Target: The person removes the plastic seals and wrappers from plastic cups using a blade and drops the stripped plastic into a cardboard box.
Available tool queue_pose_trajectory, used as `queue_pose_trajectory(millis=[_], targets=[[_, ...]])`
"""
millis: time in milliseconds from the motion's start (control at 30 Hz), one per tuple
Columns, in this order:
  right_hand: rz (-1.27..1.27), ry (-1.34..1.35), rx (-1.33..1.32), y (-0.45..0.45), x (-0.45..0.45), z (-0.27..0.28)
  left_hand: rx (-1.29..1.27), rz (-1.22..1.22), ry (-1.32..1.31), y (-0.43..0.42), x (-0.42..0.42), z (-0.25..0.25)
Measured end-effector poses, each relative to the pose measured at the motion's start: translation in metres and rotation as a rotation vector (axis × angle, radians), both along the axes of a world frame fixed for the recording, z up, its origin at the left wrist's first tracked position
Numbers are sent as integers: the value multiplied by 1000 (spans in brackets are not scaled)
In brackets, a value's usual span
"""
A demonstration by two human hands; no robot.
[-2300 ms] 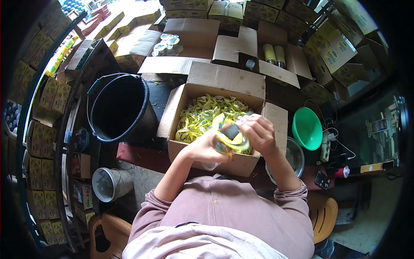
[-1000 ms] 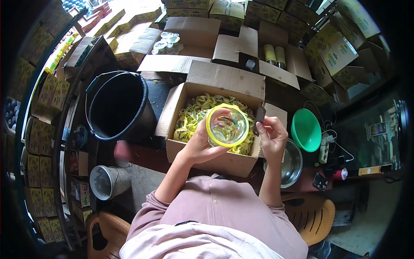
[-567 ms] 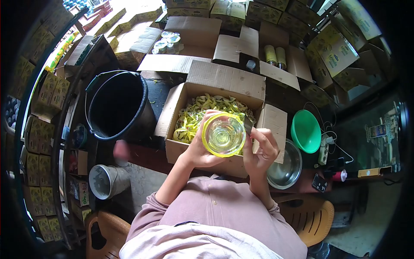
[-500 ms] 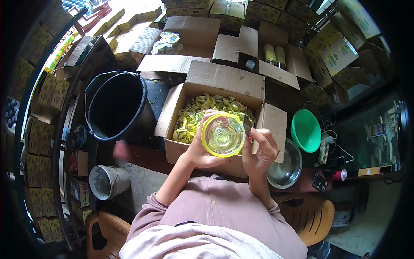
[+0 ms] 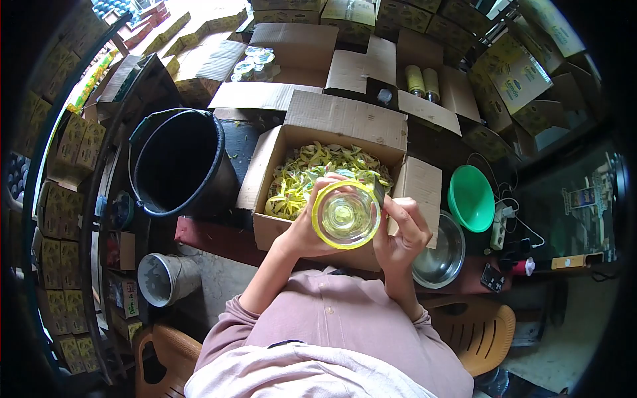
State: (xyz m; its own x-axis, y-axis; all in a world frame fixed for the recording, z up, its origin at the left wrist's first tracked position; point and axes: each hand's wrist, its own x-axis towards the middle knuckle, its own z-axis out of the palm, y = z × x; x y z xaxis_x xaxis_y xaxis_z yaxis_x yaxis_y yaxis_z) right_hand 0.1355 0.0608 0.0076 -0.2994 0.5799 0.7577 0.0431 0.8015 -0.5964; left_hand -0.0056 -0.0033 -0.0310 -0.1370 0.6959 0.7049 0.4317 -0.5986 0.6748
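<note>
A clear glass jar [image 5: 345,213] with a yellow-green rim faces me end-on. My left hand [image 5: 306,225] is closed around its left side. On the right of the jar, my right hand [image 5: 403,231] pinches a dark, flat, blade-like piece [image 5: 379,191] against or close beside the jar's edge; its exact kind is hard to make out. Both hands are above the near side of an open cardboard box [image 5: 406,167]. Yellow-green and white curled strips [image 5: 323,161] fill much of that box, partly hidden by the jar.
A black bucket [image 5: 215,174] stands left of the box, with a grey-white pail [image 5: 166,278] lower down. To the right are a green bowl [image 5: 470,198], a metal bowl [image 5: 446,265] and a power strip [image 5: 497,233]. Behind, an open carton [image 5: 298,53] holds several lidded jars [image 5: 255,64].
The jar has shifted slightly right and down, tilting a little in my hands. A blurred reddish shape at the left is gone from its earlier spot.
</note>
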Motion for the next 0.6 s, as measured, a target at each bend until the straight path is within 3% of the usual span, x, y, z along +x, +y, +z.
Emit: queue_pose_trajectory(millis=[300,400,533,600], targets=[[44,7,-42,1,3,4,-94,-122,-58,-4,-2,5],[0,24,-66,-3,1,3,-85,-294,-568,-2,13,-1],[-48,35,-59,-5,-2,2,-226,-373,-840,1,12,-1],[-72,2,-23,-6,-1,5,-220,-369,-835,1,11,-8]])
